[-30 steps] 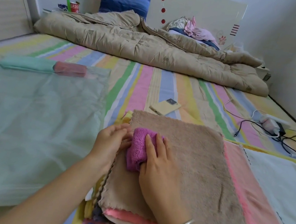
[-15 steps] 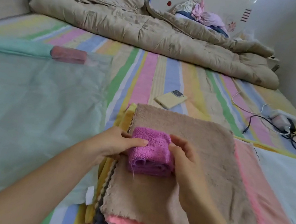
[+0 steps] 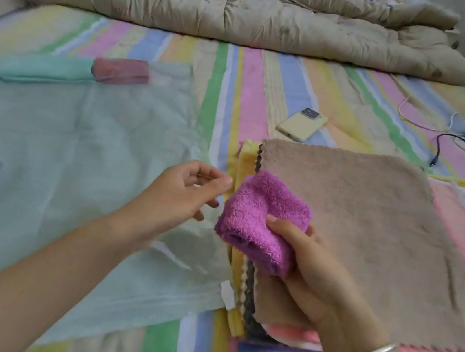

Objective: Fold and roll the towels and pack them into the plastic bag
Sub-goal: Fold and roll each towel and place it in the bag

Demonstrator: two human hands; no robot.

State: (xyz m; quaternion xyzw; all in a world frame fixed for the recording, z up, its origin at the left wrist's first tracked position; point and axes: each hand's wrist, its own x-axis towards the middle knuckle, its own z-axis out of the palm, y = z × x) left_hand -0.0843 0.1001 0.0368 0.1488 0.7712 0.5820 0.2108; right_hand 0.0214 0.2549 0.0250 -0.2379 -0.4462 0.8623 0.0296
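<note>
Right hand [image 3: 310, 273] gripped purple roll [image 3: 263, 220], thumb on top, fingers curled beneath; roll held over left edge of towel stack [image 3: 354, 225], tan towel uppermost. Left hand [image 3: 179, 195] just left of roll, not touching it, fingers loosely curled, holding nothing, above right edge of bag [image 3: 74, 166]. Bag lay flat on striped sheet [image 3: 254, 88], left of stack. Green roll [image 3: 43, 71] and red roll [image 3: 121, 70] end to end at bag's far edge; inside or not, could not tell. Phone [image 3: 302, 124] on sheet beyond stack
</note>
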